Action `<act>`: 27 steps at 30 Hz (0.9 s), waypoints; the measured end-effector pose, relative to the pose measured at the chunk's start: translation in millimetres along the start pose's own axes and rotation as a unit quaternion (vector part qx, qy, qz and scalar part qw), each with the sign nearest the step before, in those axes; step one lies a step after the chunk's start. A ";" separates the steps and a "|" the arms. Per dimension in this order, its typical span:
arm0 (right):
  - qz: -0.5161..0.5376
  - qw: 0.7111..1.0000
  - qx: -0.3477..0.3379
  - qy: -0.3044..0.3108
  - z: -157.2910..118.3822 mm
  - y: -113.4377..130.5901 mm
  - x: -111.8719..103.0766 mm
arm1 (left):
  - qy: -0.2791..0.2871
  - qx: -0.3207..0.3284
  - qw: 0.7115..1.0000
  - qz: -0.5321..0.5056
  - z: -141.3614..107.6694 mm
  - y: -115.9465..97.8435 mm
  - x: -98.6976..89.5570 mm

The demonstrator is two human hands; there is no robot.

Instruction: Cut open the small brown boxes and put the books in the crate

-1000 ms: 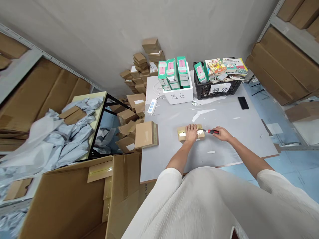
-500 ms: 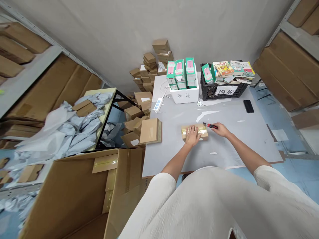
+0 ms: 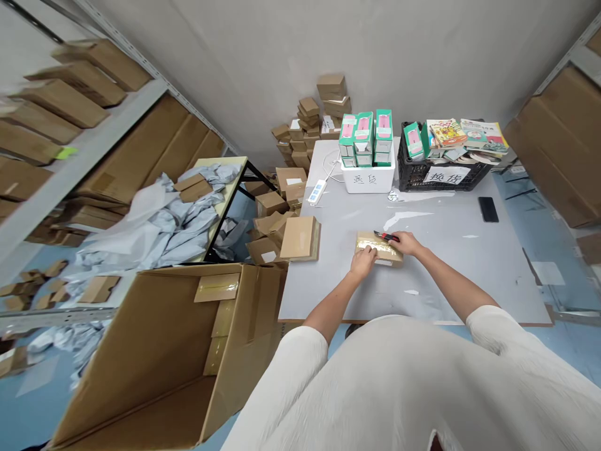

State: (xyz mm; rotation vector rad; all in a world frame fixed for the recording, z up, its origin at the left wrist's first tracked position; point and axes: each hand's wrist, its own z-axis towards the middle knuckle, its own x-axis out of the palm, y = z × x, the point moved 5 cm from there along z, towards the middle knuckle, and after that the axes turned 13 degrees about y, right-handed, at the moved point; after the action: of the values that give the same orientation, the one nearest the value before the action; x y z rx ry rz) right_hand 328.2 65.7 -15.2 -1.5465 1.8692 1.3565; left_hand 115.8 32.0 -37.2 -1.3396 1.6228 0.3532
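A small cardboard box [image 3: 385,250] with shiny tape along its top lies on the grey table [image 3: 328,294] in front of me. My left hand [image 3: 363,262] grips its near left side, fingers curled against the cardboard. A red and black utility knife [image 3: 389,237] is held in my right hand [image 3: 406,243], over the box's far edge. The knife points left, and the right hand rests close to the box's right end. Whether the blade touches the tape, I cannot tell.
A larger carton [image 3: 300,238] sits at the table's left edge, beside a big open box [image 3: 164,332]. At the back stand a white bin [image 3: 369,181] of green boxes and a black crate [image 3: 439,176] of books. A phone [image 3: 488,209] and a power strip [image 3: 317,191] lie on the table.
My right hand has brought the utility knife leftward over the box. The left hand has gone from lying flat on top to gripping the near left side. The view has swung left.
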 end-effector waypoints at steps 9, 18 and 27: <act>0.100 0.995 -0.002 0.011 -23.3 4.9 26.7 | -0.034 -0.016 0.999 -0.031 9.8 11.7 -26.0; 0.162 0.983 0.021 -0.083 -8.6 -18.3 19.3 | -0.059 -0.086 0.994 -0.023 17.9 -30.9 -24.9; 0.170 0.978 -0.021 -0.121 10.6 -28.1 11.0 | 0.076 -0.064 0.995 0.031 34.3 -32.6 -12.8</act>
State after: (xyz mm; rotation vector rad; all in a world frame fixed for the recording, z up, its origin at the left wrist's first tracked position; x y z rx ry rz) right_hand 346.6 70.2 -41.0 -1.0501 2.0195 1.6554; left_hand 159.8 52.9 -32.7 -1.4439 1.7958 0.4069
